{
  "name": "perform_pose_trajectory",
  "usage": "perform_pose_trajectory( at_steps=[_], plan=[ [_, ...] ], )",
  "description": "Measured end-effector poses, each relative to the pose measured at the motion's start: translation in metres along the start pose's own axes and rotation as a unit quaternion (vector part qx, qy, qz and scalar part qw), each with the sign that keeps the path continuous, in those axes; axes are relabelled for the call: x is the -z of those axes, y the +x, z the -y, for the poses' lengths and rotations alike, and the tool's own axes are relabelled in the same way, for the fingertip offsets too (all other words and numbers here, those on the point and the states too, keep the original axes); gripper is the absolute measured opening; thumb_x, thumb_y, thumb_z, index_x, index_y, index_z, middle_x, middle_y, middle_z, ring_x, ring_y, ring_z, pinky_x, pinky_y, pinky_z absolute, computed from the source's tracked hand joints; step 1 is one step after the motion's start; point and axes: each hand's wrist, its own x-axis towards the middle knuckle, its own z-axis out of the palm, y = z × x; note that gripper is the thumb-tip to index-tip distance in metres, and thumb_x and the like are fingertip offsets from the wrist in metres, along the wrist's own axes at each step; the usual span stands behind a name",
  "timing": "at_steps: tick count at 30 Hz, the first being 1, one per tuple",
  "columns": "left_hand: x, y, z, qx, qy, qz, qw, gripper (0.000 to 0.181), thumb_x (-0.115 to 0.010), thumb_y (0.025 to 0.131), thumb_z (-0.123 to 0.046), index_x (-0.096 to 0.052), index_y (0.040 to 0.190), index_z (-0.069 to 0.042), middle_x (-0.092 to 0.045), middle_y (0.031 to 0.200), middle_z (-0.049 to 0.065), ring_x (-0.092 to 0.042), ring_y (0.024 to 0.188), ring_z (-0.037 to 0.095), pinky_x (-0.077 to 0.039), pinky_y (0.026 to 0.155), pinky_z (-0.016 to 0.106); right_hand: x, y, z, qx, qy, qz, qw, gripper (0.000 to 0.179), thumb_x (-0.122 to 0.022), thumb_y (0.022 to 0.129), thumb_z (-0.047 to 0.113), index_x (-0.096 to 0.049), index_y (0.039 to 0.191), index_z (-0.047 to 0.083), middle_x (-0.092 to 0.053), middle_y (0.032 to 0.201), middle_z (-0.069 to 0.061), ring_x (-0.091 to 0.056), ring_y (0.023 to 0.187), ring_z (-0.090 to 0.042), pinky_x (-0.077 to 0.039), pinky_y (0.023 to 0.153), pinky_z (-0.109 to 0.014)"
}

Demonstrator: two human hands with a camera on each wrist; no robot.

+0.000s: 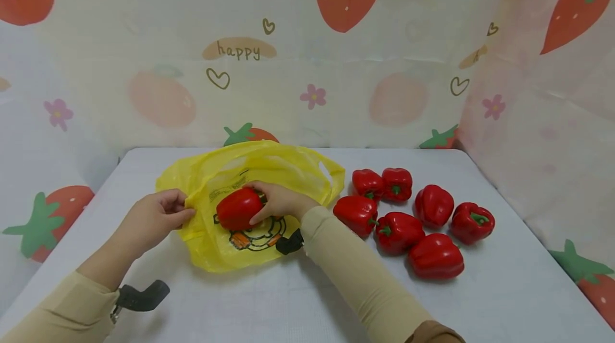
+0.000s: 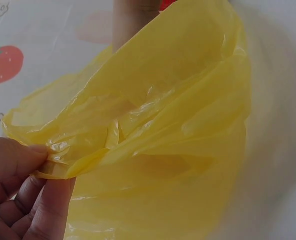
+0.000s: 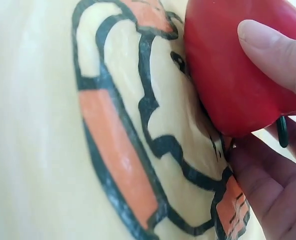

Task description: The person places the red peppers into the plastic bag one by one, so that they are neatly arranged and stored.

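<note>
A yellow plastic bag [image 1: 288, 159] with a printed cartoon figure lies on the table, its mouth spread. My left hand [image 1: 156, 220] pinches the bag's left edge between thumb and fingers; the left wrist view shows the gathered film of the bag [image 2: 153, 120] at the fingertips of that hand [image 2: 25, 187]. My right hand [image 1: 281, 201] grips a red bell pepper [image 1: 237, 209] in front of the bag's printed side. Close up in the right wrist view, the thumb lies across the pepper [image 3: 228, 70], with its green stem beside the fingers of the right hand [image 3: 278, 175].
Several more red bell peppers [image 1: 399, 232] lie in a loose group to the right of the bag, the nearest close to its right edge. The white table [image 1: 230, 305] ends at a strawberry-printed cloth [image 1: 307, 65] behind and at the sides.
</note>
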Motion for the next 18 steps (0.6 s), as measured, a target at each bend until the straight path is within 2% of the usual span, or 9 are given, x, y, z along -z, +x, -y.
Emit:
perform_pose_trajectory(
  at_steps=[8,18],
  plan=[
    [0.0006,-0.0007,0.0013,0.006,-0.003,0.002,1.0000,0.025,-0.062,0.087,-0.030,-0.054,0.094,-0.008,-0.056,0.083,0.007,-0.050,0.079,0.023,-0.048,0.068,0.029,0.0033,-0.0057,-0.0002,-0.002,0.041,0.031,0.9987,0.086,-0.080,0.069,0.027,-0.032,0.140,0.029,-0.044,0.134,0.004,-0.049,0.114,-0.017,-0.046,0.083,-0.033],
    [-0.0009,-0.0004,0.0023,0.000,-0.008,0.001,1.0000,0.024,-0.062,0.087,-0.029,-0.055,0.094,-0.008,-0.057,0.083,0.007,-0.051,0.079,0.022,-0.048,0.069,0.031,0.0094,-0.0094,0.0010,0.028,0.076,0.035,0.9961,0.080,-0.077,0.074,0.019,-0.033,0.141,0.021,-0.045,0.134,-0.003,-0.049,0.118,-0.019,-0.044,0.090,-0.030]
  ],
)
